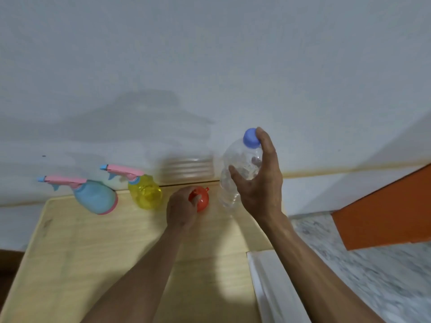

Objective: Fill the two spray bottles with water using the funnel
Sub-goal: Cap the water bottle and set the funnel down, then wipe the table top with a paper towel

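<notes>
A person stands over a pale wooden counter (pixel 93 252) that butts against a white wall (pixel 210 54). The right hand (pixel 258 180) wraps a clear plastic water bottle (pixel 235 173) — thumb on the near side, fingers curled round the far side, the forefinger up against its blue cap (pixel 251 138), which is on. The bottle is roughly upright, its base low over the counter's far edge; whether it touches the wood cannot be told.

The left hand (pixel 180 209) has its grip closed on the red funnel (pixel 201 198), fingers curled over its near rim, the funnel lying close to the counter just left of the bottle.

Further left stand the two spray bottles, both with pink trigger heads in place and nozzles pointing left: the yellow spray bottle (pixel 145 193) near the funnel, and the blue spray bottle (pixel 96 198) just beside it, nearer the counter's left edge — the two look close but apart.

At right, an orange panel (pixel 384 210) rises above a speckled grey floor (pixel 373 276), and a white ledge (pixel 272 287) meets the counter's near right corner.
</notes>
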`<move>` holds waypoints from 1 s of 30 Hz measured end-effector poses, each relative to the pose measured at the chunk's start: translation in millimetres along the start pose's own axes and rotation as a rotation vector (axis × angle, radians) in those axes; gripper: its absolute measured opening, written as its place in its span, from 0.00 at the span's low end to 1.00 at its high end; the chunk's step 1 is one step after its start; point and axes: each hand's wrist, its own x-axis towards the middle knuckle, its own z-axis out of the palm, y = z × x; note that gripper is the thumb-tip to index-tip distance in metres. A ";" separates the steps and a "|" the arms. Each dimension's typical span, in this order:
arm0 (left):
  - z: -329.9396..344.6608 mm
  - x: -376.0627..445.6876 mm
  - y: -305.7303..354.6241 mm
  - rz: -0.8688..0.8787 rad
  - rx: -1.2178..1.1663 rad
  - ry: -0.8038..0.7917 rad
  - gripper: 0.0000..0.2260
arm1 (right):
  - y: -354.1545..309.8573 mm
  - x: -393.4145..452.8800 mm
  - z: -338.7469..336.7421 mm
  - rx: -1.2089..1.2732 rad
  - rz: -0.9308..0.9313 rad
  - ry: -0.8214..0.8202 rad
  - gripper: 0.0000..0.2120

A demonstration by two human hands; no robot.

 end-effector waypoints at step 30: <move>12.0 10.9 -30.2 -0.074 -0.002 -0.123 0.24 | -4.0 -7.5 -1.0 -0.122 0.156 -0.084 0.57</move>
